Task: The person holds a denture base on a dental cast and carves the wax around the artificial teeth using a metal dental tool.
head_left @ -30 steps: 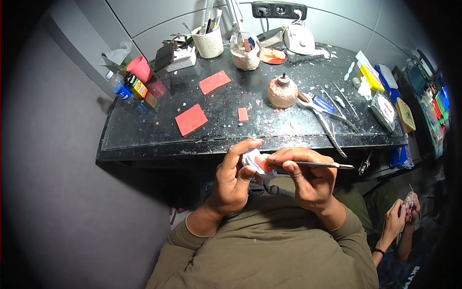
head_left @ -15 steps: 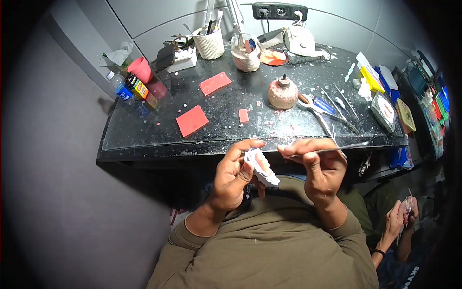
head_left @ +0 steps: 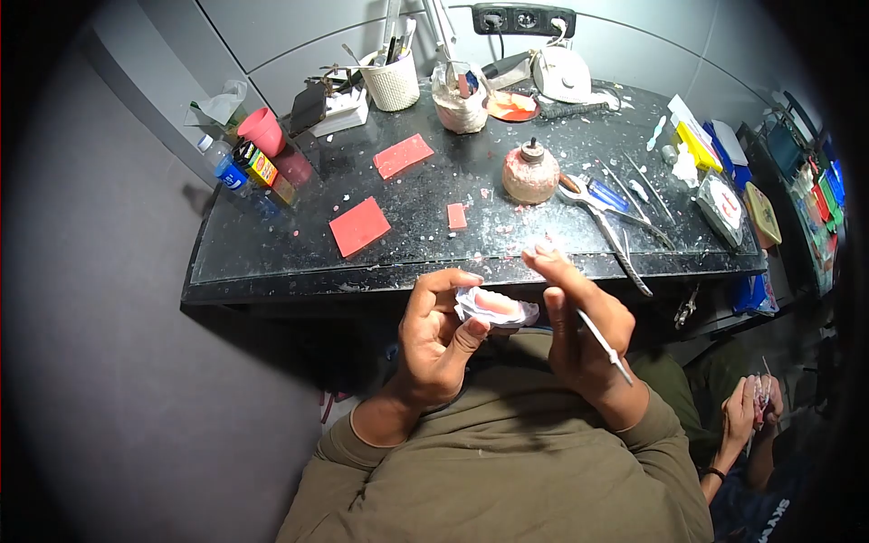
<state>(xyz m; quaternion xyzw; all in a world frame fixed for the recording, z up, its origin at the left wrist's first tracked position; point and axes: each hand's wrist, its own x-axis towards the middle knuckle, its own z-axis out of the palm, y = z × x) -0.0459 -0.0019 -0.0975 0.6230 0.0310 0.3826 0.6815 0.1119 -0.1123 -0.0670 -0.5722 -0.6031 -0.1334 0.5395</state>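
Speckled black table (head_left: 262, 249) — red sheets (head_left: 359, 226), round bottle (head_left: 530, 176), white cup (head_left: 393, 85).

The letters "SKY" on a co-worker's dark garment (head_left: 775, 518)

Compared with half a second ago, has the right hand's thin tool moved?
Yes: judged against the desk's front edge, the thin tool in the right hand has swung, its outer end going from that edge down toward the olive shirt.
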